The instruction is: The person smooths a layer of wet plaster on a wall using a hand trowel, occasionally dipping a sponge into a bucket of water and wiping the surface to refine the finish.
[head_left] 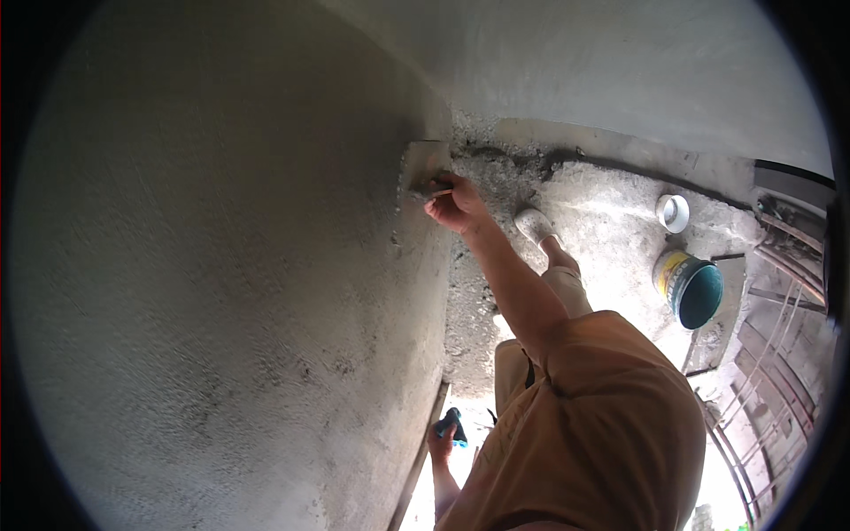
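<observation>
My right hand (458, 205) is closed round the handle of a plastering trowel (427, 159). The trowel's flat rectangular blade lies against the grey plastered wall (266, 265), low down by the corner where a second wall meets it. At the lower edge of the view, my left hand (442, 442) is wrapped round a small dark object with blue edges (453, 427). Its kind is not clear from here. That hand stays close to the wall and apart from the trowel.
Rough, crumbly floor (593, 199) runs along the wall's foot, with my shoe (533, 225) on it. To the right stand a white round container (673, 213) and a teal bucket (688, 288) with a yellow band. Metal bars and boards (770, 380) lie at the far right.
</observation>
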Action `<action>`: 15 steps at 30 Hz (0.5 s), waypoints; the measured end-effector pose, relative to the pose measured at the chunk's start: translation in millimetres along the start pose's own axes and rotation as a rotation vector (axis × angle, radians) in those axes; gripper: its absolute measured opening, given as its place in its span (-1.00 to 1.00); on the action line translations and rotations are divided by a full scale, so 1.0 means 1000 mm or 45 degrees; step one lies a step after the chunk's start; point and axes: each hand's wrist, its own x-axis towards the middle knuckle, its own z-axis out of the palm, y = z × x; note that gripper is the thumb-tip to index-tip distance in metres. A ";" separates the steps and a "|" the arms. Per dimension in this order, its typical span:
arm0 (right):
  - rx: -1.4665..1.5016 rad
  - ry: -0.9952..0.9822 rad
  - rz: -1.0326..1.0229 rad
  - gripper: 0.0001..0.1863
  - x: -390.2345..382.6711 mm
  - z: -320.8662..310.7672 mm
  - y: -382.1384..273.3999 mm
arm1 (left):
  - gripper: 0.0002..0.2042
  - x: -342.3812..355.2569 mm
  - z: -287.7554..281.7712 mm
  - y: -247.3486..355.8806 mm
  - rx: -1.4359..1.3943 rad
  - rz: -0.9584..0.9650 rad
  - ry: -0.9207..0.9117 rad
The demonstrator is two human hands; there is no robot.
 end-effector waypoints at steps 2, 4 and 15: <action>0.010 -0.138 -0.027 -0.79 0.024 0.015 -0.005 | -0.49 -0.005 0.006 0.019 0.053 0.013 -0.004; -0.003 -0.119 -0.019 -0.76 0.048 0.042 -0.005 | -0.51 -0.012 0.005 0.028 0.069 0.035 0.001; 0.425 -0.410 -0.089 -0.66 0.090 0.129 -0.033 | -0.52 -0.035 0.017 0.052 -0.129 -0.082 0.067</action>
